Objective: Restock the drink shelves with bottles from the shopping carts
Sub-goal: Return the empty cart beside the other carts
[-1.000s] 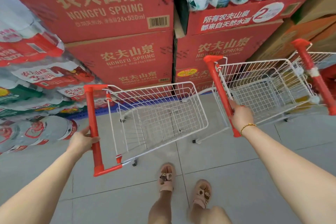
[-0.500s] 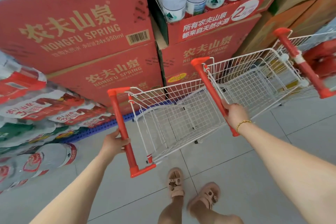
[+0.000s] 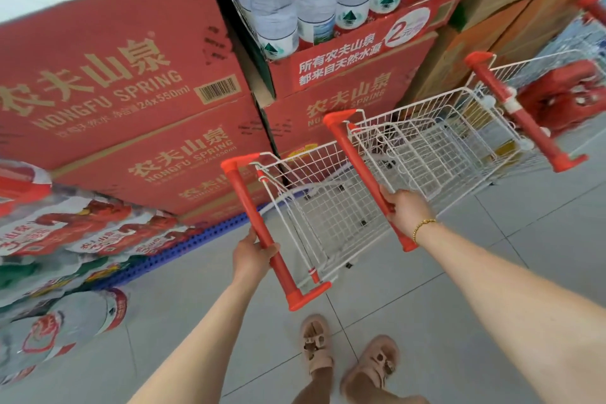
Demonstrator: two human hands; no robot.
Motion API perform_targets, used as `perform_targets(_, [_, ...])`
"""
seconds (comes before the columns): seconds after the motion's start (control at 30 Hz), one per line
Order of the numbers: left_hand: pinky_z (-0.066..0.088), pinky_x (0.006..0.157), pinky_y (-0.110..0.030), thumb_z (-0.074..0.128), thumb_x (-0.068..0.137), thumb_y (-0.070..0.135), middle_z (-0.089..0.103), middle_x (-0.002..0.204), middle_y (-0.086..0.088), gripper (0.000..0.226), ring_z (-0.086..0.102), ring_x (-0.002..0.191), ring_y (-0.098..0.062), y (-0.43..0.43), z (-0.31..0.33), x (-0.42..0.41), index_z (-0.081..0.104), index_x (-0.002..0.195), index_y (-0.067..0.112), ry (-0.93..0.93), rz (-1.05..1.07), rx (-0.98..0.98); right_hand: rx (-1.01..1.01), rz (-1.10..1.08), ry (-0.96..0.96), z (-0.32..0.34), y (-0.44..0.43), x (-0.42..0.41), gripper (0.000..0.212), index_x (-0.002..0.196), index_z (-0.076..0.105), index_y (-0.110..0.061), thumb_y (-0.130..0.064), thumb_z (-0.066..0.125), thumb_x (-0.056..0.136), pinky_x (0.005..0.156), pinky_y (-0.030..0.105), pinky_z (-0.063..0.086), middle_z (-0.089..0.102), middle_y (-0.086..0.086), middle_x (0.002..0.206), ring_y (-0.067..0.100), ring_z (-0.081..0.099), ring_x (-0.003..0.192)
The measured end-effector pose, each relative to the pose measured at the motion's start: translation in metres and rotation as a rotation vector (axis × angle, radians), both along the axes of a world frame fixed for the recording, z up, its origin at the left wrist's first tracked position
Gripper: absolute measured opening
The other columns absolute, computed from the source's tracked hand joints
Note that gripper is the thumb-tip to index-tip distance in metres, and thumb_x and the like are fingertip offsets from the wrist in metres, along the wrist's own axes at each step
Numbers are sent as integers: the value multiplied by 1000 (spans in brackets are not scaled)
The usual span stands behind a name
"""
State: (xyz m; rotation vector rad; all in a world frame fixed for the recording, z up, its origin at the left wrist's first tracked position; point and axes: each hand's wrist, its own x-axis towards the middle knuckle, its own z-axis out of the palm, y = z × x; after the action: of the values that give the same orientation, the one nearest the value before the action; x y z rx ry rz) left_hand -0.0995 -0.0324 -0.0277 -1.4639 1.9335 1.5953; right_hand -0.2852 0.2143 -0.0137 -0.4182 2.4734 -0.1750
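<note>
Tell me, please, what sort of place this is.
Probably a supermarket or drinks store: stacked Nongfu Spring cartons, an open carton of water bottles with a price sticker, and wire shopping carts, two held by the left hand and right hand.

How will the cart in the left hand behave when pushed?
Probably light: the cart looks empty, thin wire. Likely rolls easily on the smooth tiled floor. Steered one-handed by the left hand, it may veer into the other cart close beside it.
</note>
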Motion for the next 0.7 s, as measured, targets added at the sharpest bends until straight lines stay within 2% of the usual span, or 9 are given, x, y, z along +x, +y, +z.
perform_targets(0.07, [58,72,-46,69,82,8,64,84,-10,54,65,72,-27,14,-1,-18,46,131,6,18,-58,-12,11,1,-6,-1,0,-1,55,146,29,-27,-17,46,95,71,30,46,47,-2,84,18,50,74])
perform_targets(0.13, [58,73,-46,67,84,10,63,83,-7,45,67,76,-30,30,-1,-36,48,125,6,36,-123,-20,-6,-73,-49,-4,-1,-2,44,141,38,-20,-21,43,96,69,28,44,45,-5,75,14,48,65])
perform_targets(0.23, [58,75,-41,61,88,11,64,95,-9,53,67,86,-30,57,-2,-66,38,137,9,67,-178,29,-69,-177,-129,-5,-7,-2,38,131,51,-14,-29,36,99,68,27,41,47,-4,71,10,46,59])
perform_targets(0.33, [56,82,-42,55,92,12,62,112,-14,57,65,95,-30,79,-2,-89,29,143,10,34,-252,38,-65,-92,-91,-5,-2,-1,40,137,46,-17,-26,38,99,74,28,43,56,4,88,20,56,75])
perform_targets(0.47, [55,84,-40,51,94,14,61,114,-12,65,64,95,-26,93,-5,-94,17,149,12,-10,-284,10,-37,-11,-82,-4,13,-2,58,145,29,-33,-19,51,92,83,30,44,56,8,112,26,58,97])
perform_targets(0.53, [55,83,-38,51,94,14,61,115,-12,65,64,95,-26,92,-6,-95,16,149,11,-39,-283,7,-24,-10,-61,-5,12,-2,58,145,27,-32,-18,49,93,83,30,46,56,8,116,26,58,99])
perform_targets(0.6, [55,84,-39,52,94,15,60,115,-12,63,64,96,-26,91,-3,-97,19,148,11,-52,-290,-7,-21,-36,-61,-7,11,-2,51,145,31,-25,-21,44,96,81,30,46,57,9,116,26,59,98])
perform_targets(0.7, [55,85,-39,53,94,14,61,113,-12,56,65,95,-27,89,7,-100,27,143,11,-70,-307,-19,-52,-143,-101,-12,6,-4,43,140,39,-18,-28,36,99,72,29,43,57,6,104,21,54,84])
